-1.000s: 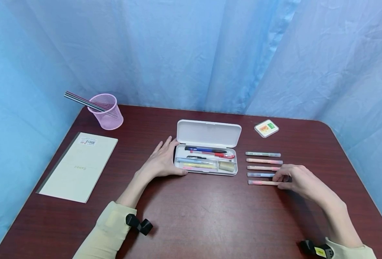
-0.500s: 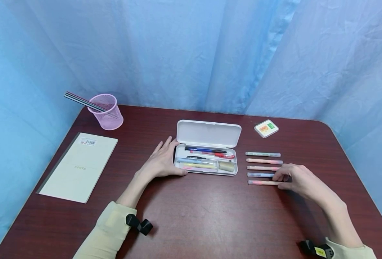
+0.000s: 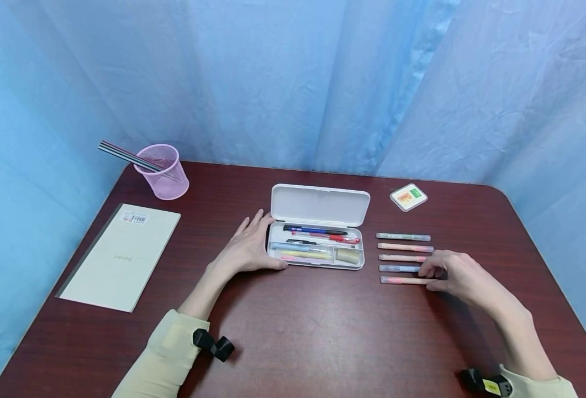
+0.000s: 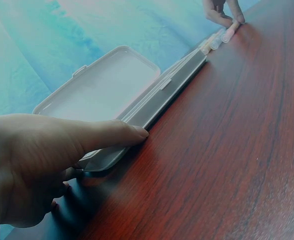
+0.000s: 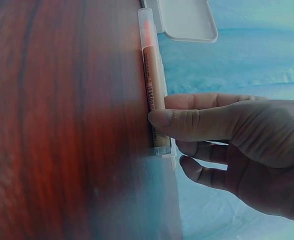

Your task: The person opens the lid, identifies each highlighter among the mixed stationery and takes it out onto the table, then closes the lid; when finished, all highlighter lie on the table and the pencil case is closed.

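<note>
My left hand (image 3: 247,249) grips the left end of an open white pencil case (image 3: 317,267), thumb along its front corner and fingers toward the back. Pens and a beige block lie in the case's compartments, and its lid (image 4: 104,82) stands tilted back. At the right, my right hand (image 3: 459,276) pinches the nearest marker pen (image 5: 154,75), a peach barrel with a clear cap, between thumb and fingers near its right end. Behind that pen lie a blue marker (image 3: 397,268) and several more in a row, parallel and slightly apart.
A pink mesh pen cup (image 3: 170,185) with striped sticks leaning in it stands at the back left. In front of it lies a cream notebook (image 3: 119,260). A small clear case with coloured pieces (image 3: 409,197) lies at the back right. Blue curtains (image 3: 273,83) hang behind the table.
Almost nothing differs. The right hand's fingers have shifted very slightly; the left hand, pencil case and markers stay in place.
</note>
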`<state>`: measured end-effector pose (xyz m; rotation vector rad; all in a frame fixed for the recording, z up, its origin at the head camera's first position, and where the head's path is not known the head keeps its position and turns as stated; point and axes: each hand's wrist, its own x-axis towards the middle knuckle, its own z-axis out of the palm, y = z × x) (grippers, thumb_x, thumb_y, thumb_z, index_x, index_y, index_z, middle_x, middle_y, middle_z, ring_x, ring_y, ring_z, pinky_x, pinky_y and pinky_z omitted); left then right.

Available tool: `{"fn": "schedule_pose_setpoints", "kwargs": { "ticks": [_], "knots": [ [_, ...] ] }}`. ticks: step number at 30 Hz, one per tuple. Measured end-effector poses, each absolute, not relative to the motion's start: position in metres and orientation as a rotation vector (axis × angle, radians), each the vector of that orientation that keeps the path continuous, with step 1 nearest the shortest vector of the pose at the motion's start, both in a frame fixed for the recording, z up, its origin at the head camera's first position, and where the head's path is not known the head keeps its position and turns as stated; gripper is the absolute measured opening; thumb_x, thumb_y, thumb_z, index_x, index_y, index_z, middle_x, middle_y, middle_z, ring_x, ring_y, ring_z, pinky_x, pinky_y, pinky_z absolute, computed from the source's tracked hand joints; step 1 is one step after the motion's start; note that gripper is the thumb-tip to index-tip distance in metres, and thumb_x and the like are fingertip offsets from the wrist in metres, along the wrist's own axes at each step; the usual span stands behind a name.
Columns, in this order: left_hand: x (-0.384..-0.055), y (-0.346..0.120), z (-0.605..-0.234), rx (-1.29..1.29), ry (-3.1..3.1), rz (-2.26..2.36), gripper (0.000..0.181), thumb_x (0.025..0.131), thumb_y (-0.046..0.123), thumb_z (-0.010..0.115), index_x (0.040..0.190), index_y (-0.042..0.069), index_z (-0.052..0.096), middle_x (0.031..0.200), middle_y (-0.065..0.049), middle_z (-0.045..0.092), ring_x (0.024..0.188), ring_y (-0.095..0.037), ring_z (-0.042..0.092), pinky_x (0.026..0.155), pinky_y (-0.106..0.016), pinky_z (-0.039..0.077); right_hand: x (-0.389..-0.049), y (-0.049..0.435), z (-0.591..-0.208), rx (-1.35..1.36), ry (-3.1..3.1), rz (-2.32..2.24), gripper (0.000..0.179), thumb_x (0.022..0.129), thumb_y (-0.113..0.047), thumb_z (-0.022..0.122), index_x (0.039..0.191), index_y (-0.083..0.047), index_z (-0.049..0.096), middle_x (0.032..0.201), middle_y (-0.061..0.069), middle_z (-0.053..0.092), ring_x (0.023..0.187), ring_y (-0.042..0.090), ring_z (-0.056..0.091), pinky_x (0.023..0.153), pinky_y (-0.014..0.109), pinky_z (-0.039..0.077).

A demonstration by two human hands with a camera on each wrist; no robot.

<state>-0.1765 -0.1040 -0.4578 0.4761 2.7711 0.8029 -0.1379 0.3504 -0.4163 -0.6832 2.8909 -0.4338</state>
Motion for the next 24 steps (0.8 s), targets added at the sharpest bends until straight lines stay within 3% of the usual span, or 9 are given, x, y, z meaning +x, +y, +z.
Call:
{"fn": "schedule_pose_setpoints", "kwargs": {
  "ticks": [24],
  "knots": [
    [-0.175,-0.105,-0.454,0.453,2.757,0.795,0.106,0.07,0.051,0.087,0.153,0.009,0.036,0.168,-0.014,0.031,0.162,-0.031,0.015,0.134,-0.051,0.01,-0.138,0.339,-0.419,-0.75,2.971,-0.43,0.03,0.071,-0.016,0.093,0.091,-0.026,0.072,0.086,-0.013,0.065,0.078,0.002,0.055,0.065,0.023,0.048]
  ]
}}
